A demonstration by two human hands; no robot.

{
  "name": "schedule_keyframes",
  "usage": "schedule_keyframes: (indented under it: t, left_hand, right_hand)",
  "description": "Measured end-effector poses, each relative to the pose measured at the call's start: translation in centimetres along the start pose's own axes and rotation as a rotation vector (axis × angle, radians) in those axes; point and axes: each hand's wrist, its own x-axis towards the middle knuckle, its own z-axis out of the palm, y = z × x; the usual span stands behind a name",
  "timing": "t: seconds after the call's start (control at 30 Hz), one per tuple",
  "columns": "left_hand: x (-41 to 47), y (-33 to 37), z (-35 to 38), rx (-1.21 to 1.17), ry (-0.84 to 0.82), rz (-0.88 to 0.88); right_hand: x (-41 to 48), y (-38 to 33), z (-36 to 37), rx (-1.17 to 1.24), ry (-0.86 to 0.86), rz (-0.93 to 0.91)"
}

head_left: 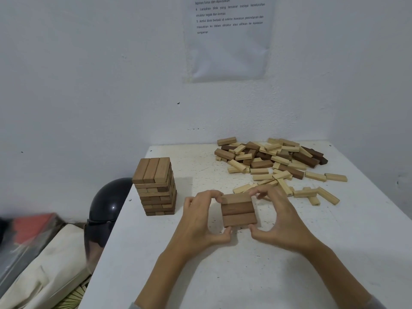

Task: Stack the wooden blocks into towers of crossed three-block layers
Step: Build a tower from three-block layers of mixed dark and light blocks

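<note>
Left hand point(198, 219) and right hand point(281, 219) pinch a flat square of three smooth brown wooden blocks point(239, 209).

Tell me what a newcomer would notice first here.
First, the left hand and right hand at the centre of the table, pinching a three-block layer from both sides. Next comes the tall tower near the table's left edge. Last is the loose pile of blocks spread across the far right.

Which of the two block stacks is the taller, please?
The tower at the table's left edge: it has many layers, whereas the stack beside it is low.
</note>
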Motion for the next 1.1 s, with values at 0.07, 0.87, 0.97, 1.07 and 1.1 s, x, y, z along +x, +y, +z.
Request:
schedule_keyframes:
  t: [0.07, 0.87, 0.97, 1.07, 1.1]
  left_hand:
    - [0.5, 0.7, -1.3, 0.028, 0.017, 0.031]
    - [3.0, -4.0, -16.3, -0.226, 0.174, -0.118]
    - [2.9, -5.9, -16.5, -0.282, 0.157, -0.17]
    - [2.8, -7.6, -16.6, -0.291, 0.134, -0.219]
    - [2.8, -8.1, -16.7, -0.286, 0.123, -0.232]
  right_hand:
    - [0.6, -1.2, -0.7, 0.047, 0.019, -0.025]
    - [11.7, -10.9, 4.7, 0.359, 0.01, -0.132]
    - [12.2, -11.3, 6.2, 0.401, 0.018, -0.082]
    - [12.4, -11.3, 7.9, 0.405, 0.022, -0.035]
    - [12.4, -11.2, 8.5, 0.404, 0.025, -0.019]
